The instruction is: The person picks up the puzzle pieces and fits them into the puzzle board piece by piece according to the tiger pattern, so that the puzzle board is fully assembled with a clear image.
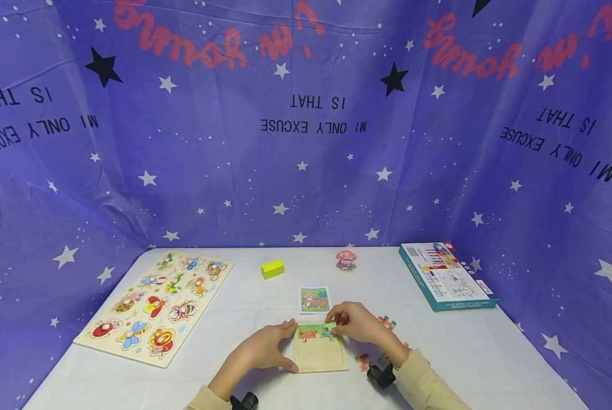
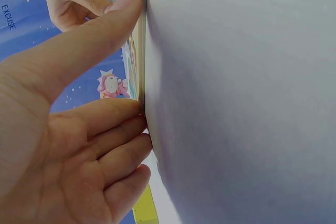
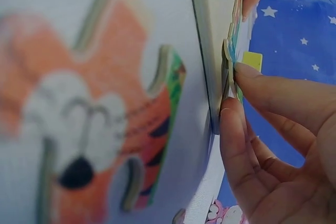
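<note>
A small square wooden puzzle tray (image 1: 320,360) lies at the front of the table, with joined puzzle pieces (image 1: 308,332) along its far side. At its left edge rests my left hand (image 1: 269,347), thumb near the front corner and fingers near the far corner, all fairly straight. My right hand (image 1: 358,323) pinches a green and blue puzzle piece (image 1: 329,328) between thumb and fingers at the tray's far right corner. Whether that piece is fully seated cannot be told. Loose puzzle pieces (image 1: 363,362) lie right of the tray, partly hidden by the right forearm; one shows an orange striped animal face (image 3: 105,114).
Behind the tray lies a picture card (image 1: 314,300) with a bear. Farther back are a yellow block (image 1: 272,269) and a pink figurine (image 1: 345,259). A large insect peg board (image 1: 157,307) occupies the left, a teal-sided box (image 1: 447,276) the right. Purple curtains enclose the table.
</note>
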The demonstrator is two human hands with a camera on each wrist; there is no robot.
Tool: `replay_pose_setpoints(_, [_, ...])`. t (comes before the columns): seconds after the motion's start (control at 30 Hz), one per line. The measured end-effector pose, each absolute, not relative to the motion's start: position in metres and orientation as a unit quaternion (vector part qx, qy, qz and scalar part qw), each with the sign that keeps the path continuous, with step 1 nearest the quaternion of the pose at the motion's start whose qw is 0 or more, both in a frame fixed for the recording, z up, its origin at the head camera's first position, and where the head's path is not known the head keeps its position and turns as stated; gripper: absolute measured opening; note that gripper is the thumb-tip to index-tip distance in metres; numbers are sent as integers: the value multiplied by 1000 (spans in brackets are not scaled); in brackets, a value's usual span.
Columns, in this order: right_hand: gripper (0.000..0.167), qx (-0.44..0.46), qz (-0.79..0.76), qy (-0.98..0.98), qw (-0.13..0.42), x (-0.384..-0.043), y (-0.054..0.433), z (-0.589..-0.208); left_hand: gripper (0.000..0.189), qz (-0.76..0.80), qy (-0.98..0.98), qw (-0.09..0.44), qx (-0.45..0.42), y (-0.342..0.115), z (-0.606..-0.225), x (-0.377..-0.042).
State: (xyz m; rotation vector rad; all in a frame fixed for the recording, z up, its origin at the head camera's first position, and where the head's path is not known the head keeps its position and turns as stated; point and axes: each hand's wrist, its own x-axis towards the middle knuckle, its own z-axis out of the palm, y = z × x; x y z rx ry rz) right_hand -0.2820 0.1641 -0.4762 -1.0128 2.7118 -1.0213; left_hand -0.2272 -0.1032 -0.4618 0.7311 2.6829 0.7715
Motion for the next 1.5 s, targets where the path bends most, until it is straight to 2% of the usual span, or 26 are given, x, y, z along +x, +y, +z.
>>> replay_pose_setpoints(0.47, [15, -329, -326, 885, 39, -281, 162, -476, 93, 268, 920, 129, 257, -104, -463, -228])
replay_pose_setpoints(0.7, [22, -334, -345, 876, 57, -282, 162, -476, 92, 267, 920, 130, 257, -104, -463, -228])
replay_pose_setpoints(1.5, [21, -329, -331, 883, 55, -280, 158, -472, 92, 265, 921, 134, 252, -103, -461, -227])
